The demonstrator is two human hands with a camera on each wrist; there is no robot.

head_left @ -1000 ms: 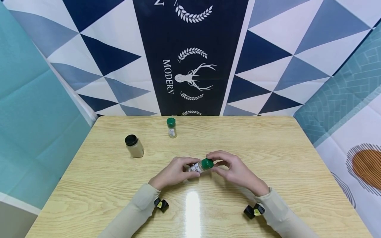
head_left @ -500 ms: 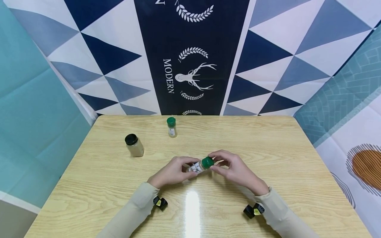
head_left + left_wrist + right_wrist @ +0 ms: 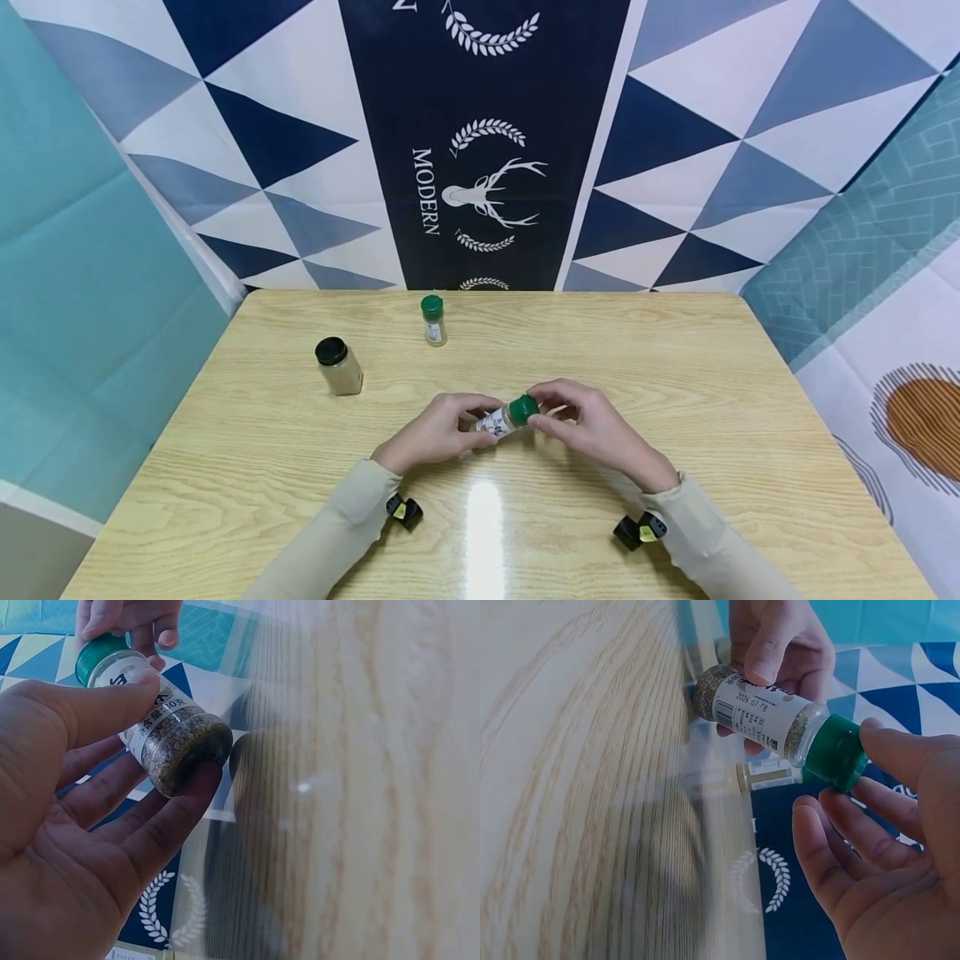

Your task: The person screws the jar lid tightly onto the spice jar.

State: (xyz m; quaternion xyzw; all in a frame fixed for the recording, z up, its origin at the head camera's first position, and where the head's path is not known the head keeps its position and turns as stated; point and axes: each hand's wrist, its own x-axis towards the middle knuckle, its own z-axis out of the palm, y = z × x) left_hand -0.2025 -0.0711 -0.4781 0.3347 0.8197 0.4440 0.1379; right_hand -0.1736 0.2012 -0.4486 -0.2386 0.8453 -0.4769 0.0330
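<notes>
A clear spice jar (image 3: 493, 423) with a green cap (image 3: 524, 409) and a white printed label lies tilted between my hands, just above the table. My left hand (image 3: 435, 432) grips its body, thumb across the label and fingers underneath. Coarse grains fill the lower part, as the left wrist view shows of the jar (image 3: 180, 742). At the cap end, my right hand (image 3: 588, 425) pinches the green cap between thumb and forefinger. In the right wrist view the other fingers of this hand (image 3: 900, 847) are spread below the cap (image 3: 836, 753).
A second green-capped spice jar (image 3: 434, 332) stands upright near the table's back edge. To its left is a black-lidded jar (image 3: 343, 373) of pale contents. The wooden table (image 3: 637, 350) meets a patterned cloth backdrop (image 3: 487, 167) behind.
My right thumb and forefinger have shifted slightly on the green cap. The jar's label has turned a little in my left hand. Both arms stay nearly still.
</notes>
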